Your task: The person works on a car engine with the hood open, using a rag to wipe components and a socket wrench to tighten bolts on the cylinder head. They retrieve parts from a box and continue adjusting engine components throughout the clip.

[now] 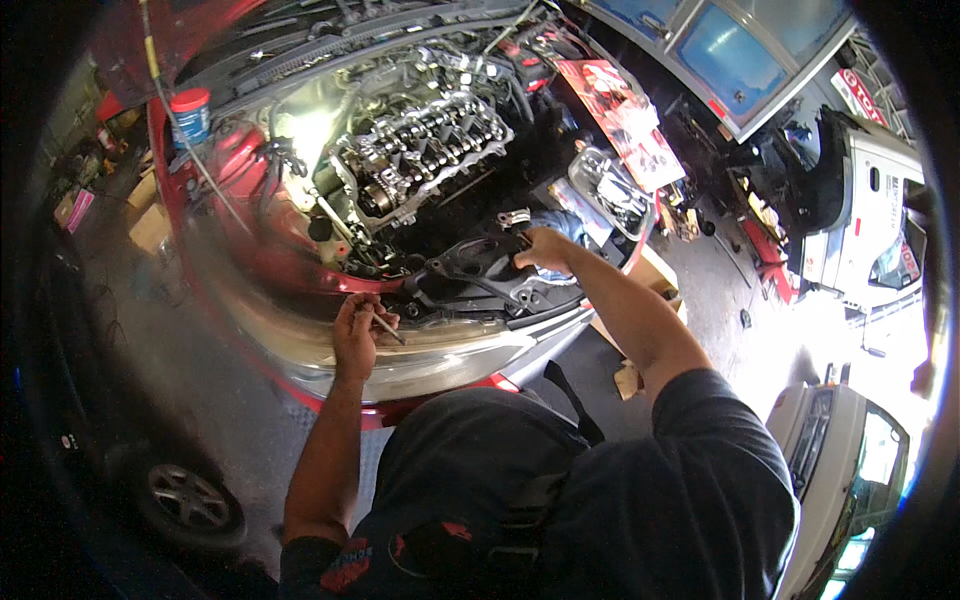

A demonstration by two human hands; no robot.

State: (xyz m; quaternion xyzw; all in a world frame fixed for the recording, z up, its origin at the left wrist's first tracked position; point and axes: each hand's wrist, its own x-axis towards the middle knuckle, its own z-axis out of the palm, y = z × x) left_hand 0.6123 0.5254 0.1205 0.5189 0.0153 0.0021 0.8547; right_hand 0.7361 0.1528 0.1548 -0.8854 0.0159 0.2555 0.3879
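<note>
My left hand (358, 335) is closed over the headlight at the front of a red car. From its fingers sticks out a thin metal rod-like tool (388, 328), whose exact kind I cannot make out. My right hand (547, 250) reaches to the front of the engine bay, fingers curled at the right end of a black part with openings (470, 265). Whether they grip that part or something small is hidden. Behind it lies the uncovered engine (420, 150), its camshafts and valve gear exposed. A blue cloth (560, 228) lies beside my right hand.
A clear plastic tray of metal parts (612, 192) stands right of the engine, near a red printed sheet (622, 125). On the left fender sits a blue tub with a red lid (190, 115). A prop rod (190, 140) rises on the left. Cardboard (655, 280) lies right of the bumper.
</note>
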